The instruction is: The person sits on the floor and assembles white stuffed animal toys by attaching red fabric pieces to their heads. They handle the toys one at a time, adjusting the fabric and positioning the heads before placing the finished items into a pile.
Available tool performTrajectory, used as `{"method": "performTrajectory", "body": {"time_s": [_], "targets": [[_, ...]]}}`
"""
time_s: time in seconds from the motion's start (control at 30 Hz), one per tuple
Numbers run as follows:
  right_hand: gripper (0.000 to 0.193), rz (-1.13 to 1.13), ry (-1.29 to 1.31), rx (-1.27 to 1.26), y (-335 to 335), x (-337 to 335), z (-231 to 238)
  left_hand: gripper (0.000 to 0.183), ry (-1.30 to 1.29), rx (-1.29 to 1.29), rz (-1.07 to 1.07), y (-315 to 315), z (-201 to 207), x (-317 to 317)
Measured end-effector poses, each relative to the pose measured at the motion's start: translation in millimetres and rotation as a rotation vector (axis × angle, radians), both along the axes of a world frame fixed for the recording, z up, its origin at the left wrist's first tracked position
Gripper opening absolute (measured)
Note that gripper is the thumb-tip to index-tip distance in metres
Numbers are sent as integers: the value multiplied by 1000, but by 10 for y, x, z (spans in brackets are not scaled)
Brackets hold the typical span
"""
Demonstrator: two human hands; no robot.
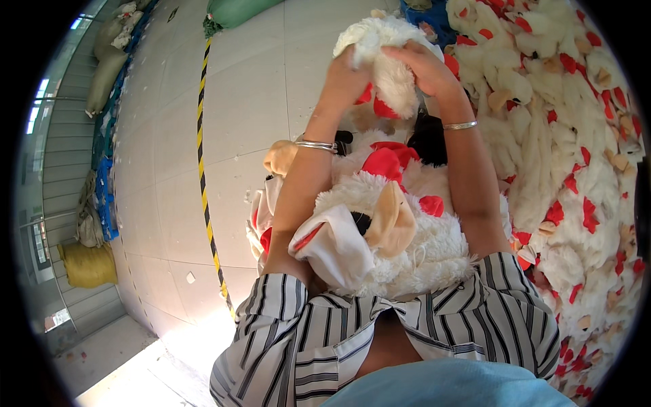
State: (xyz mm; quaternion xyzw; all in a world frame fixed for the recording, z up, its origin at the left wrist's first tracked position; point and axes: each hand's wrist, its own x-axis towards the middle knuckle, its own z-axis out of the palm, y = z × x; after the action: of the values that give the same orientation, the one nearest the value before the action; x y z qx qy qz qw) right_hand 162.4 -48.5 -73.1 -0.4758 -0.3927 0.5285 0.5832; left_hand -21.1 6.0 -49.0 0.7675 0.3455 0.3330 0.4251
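Piece in hand: a fluffy white piece with red patches, held between both hands beyond the lap; work on it appears under way, not complete.
Left hand: at the piece's left side — fingers largely buried in pile, so their closure cannot be told.
Right hand: at the right side, fingers bent over the fluff and pressing into it; the tips are partly hidden.
Lap bundle: white plush with red parts and a tan flap, resting between the forearms, outside the hands' grip; whether finished cannot be told.
Right-hand heap: many white, red and tan pieces — seemingly much left unhandled.
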Motion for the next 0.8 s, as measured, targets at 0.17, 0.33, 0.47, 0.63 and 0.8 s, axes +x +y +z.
{"method": "performTrajectory", "body": {"time_s": [0.17,0.33,0.47,0.63,0.8], "targets": [[32,4,-559,20,-110,126,-14,21,-607,-321,374,317,238,-363],[37,56,-729,-262,-56,343,-380,12,-878,-140,471,542,277,-747],[27,-262,-707,-2,65,562,-514,11,-748,-110,548,541,329,-714],[19,-319,-491,277,3,500,-165,14,-516,-35,626,608,243,-935],[19,-231,-322,320,-64,261,116,14,-412,-134,384,502,253,-787]]}}
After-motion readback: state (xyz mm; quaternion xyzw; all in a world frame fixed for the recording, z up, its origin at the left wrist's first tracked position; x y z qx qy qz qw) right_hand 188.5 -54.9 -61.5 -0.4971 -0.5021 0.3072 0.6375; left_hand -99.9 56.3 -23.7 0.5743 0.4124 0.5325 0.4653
